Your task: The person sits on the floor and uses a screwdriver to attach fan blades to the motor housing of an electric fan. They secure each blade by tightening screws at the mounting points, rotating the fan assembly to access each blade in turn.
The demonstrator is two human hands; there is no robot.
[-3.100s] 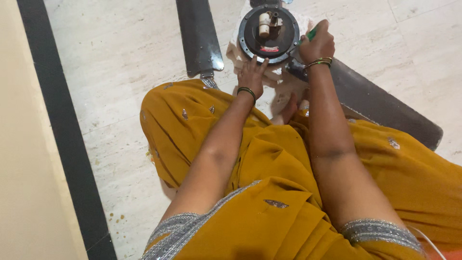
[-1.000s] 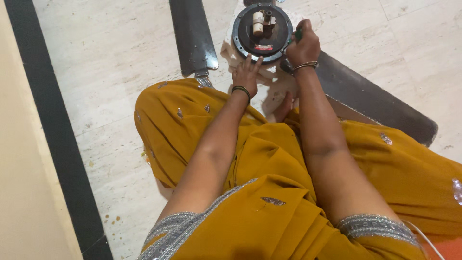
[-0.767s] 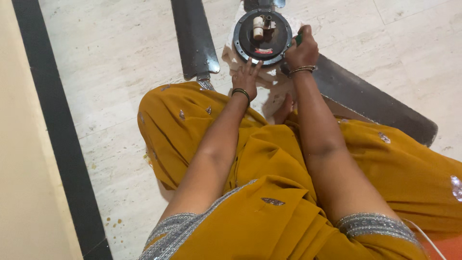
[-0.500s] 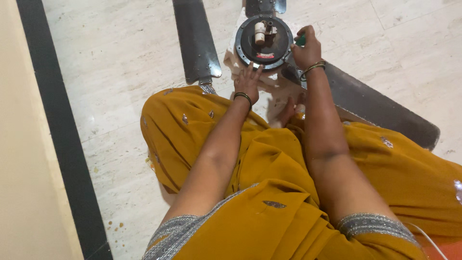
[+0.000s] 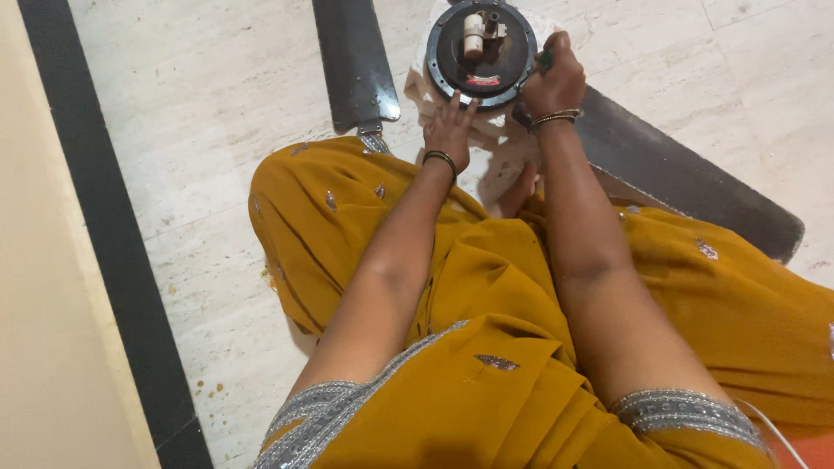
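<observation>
A round black ceiling-fan motor housing [image 5: 480, 52] lies flat on the pale marble floor [image 5: 200, 130], at the top edge of the view, with a white cylindrical part [image 5: 473, 24] standing up near its centre and a small red label on its near side. It rests on a crumpled white cloth [image 5: 421, 87] that spreads out under it toward the person.

The right hand [image 5: 553, 82] is at the housing's right rim, its fingers [image 5: 556, 52] curled closed around a green-handled tool [image 5: 546, 59], most of which is hidden by the hand. A thin bangle circles that wrist. The left hand [image 5: 449, 132] lies on the cloth just below the housing, fingers [image 5: 459, 100] spread and flat, their tips touching the housing's near rim and gripping nothing. A dark bangle sits on that wrist.

Two dark grey fan blades extend from the housing: one blade [image 5: 354, 56] lies to the left, pointing toward the top edge of the view, and another blade [image 5: 686, 178] runs out to the right, partly under the right forearm.

The person sits on the floor in mustard-yellow draped clothing [image 5: 486, 287] with silver-grey trim, both bare forearms reaching forward. A black floor border [image 5: 104, 234] runs along the left, beside a cream wall [image 5: 35, 304].
</observation>
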